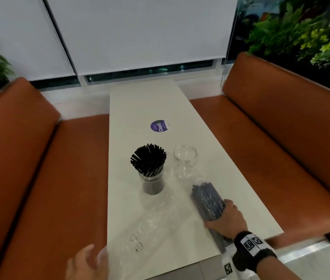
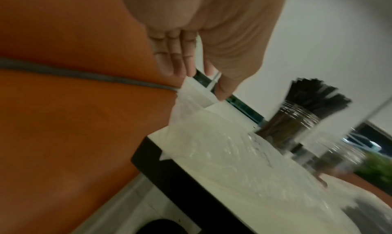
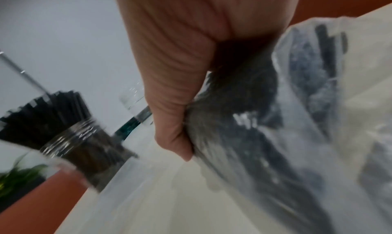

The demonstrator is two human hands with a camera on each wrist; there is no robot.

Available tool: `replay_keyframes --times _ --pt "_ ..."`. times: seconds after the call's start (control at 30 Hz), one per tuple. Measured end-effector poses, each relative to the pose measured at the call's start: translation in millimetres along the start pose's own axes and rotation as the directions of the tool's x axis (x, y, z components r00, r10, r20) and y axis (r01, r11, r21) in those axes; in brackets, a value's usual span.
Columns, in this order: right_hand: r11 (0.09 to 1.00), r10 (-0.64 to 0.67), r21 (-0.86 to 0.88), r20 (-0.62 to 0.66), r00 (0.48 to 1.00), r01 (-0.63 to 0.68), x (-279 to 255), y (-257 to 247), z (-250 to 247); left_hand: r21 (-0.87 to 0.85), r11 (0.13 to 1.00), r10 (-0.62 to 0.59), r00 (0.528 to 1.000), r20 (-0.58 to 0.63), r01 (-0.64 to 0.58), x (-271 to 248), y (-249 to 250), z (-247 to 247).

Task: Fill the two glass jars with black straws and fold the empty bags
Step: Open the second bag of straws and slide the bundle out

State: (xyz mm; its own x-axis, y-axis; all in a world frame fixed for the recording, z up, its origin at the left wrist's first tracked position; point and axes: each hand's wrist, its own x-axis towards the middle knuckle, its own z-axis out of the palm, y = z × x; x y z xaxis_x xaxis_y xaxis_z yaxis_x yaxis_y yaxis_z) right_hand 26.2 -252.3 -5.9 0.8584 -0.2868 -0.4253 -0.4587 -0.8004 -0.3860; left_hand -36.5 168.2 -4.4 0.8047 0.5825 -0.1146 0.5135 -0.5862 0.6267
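A glass jar packed with black straws [image 1: 150, 174] stands mid-table, also in the left wrist view [image 2: 297, 120] and the right wrist view [image 3: 84, 147]. Just right of it is an empty glass jar [image 1: 185, 159]. My right hand [image 1: 225, 217] grips a clear bag full of black straws [image 1: 206, 201] lying near the table's right edge, with the thumb [image 3: 176, 137] curled round the bag [image 3: 286, 120]. An empty clear bag [image 1: 154, 225] lies flat on the near table. My left hand [image 1: 87, 261] pinches its corner [image 2: 186, 90] off the table's left edge.
The narrow white table [image 1: 139, 106] has a purple round sticker [image 1: 159, 126] beyond the jars. Orange benches flank it on the left [image 1: 39, 178] and the right [image 1: 281, 138]. Plants [image 1: 301, 33] stand behind the right bench, and window blinds hang at the far end.
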Motion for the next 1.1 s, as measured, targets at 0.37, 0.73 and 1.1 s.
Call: replay_keyframes --times 0.37,0.73,1.1 --pt "0.793 -0.13 0.605 0.286 0.95 -0.073 6.6 33.4 -58.5 0.346 0.862 0.247 0.903 0.35 -0.37 -68.7 38.4 63.2" --pt "0.734 -0.535 0.464 -0.055 0.843 0.496 -23.2 9.6 -104.7 -0.619 0.779 0.303 0.805 0.51 0.099 -138.6 268.7 123.7" --pt "0.51 -0.649 0.811 0.145 0.747 0.286 44.3 28.5 -198.7 -0.724 0.672 0.489 0.64 0.593 0.158 -142.6 286.5 132.3"
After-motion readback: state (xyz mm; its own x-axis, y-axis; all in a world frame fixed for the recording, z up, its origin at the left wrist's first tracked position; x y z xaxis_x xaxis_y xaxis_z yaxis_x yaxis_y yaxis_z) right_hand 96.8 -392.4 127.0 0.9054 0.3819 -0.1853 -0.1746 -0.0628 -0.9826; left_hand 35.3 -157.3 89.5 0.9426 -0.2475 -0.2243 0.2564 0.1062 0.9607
